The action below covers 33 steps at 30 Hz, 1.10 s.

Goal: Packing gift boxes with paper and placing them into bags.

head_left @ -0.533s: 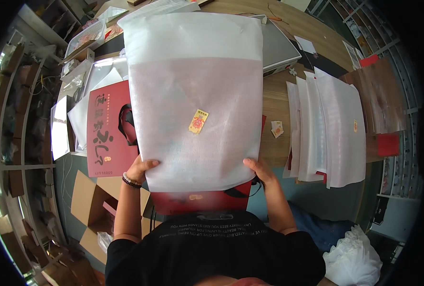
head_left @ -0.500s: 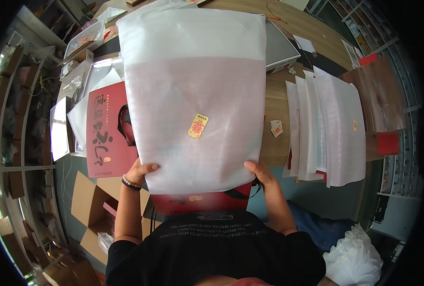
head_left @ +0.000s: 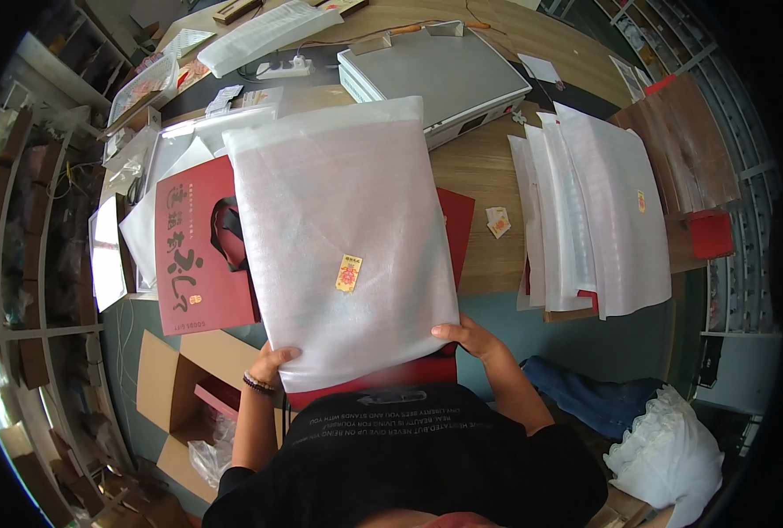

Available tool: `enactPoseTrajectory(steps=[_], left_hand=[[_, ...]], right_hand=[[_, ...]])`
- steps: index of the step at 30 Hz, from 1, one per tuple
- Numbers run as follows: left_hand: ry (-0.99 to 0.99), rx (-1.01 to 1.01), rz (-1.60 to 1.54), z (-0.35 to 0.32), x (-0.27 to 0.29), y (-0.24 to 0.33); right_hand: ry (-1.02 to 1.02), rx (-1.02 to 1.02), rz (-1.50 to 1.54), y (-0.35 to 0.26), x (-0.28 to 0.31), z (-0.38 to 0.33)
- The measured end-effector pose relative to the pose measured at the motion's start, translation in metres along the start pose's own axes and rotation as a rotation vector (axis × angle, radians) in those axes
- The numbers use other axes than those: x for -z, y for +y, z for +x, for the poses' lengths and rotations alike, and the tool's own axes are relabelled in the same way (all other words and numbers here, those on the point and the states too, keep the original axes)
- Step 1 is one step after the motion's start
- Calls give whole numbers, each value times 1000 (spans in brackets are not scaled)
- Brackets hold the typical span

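Note:
A flat rectangular package [head_left: 343, 202] in white foam wrap, with a pinkish tint showing through, is held up in front of me. A small gold sticker [head_left: 348, 274] sits near its middle. My left hand [head_left: 272, 363] grips the lower left corner, thumb on the face and fingers hidden behind. At the lower right corner, my right hand [head_left: 472, 338] holds it the same way. Behind and below the package, parts of a red bag or box [head_left: 457, 224] show. Just left of it lies a red gift bag [head_left: 199, 295] with black handles and dark lettering.
Several white-wrapped packages [head_left: 616, 211] stand in a row on the right of the wooden table [head_left: 475, 176]. Small stickers [head_left: 498, 222] lie nearby. A grey machine [head_left: 435, 75] is at the back. An open cardboard box [head_left: 176, 392] sits lower left; white fabric [head_left: 664, 458] lies lower right.
The package's top edge has dropped and tilted, uncovering the grey machine and a white-wrapped item behind. Both hands have moved lower, still holding the corners.

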<state>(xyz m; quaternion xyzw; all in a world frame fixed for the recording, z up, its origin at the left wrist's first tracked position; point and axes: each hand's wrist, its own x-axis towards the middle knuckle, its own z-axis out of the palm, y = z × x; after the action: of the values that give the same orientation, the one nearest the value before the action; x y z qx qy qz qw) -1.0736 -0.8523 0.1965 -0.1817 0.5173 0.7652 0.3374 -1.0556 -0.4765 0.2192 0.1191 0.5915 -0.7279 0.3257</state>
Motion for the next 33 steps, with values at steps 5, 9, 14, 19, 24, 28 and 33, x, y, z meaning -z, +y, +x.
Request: enactPoseTrajectory(steps=[5, 9, 14, 19, 24, 28, 33], left_hand=[[103, 114, 11, -16, 7, -28], [206, 257, -129, -23, 9, -42], [213, 114, -98, -24, -5, -14], [168, 9, 45, -38, -1, 29], [28, -31, -53, -38, 6, 58], [-18, -79, -113, -45, -35, 57], [-77, -124, -253, -45, -42, 49]], right_hand=[[-134, -81, 71, 30, 8, 7], [-142, 24, 410, 47, 16, 1], [-36, 283, 323, 86, 17, -16], [98, 484, 274, 39, 5, -26], [500, 689, -559, -10, -2, -10], [758, 779, -797, -24, -7, 9], [887, 876, -921, -56, -13, -44]])
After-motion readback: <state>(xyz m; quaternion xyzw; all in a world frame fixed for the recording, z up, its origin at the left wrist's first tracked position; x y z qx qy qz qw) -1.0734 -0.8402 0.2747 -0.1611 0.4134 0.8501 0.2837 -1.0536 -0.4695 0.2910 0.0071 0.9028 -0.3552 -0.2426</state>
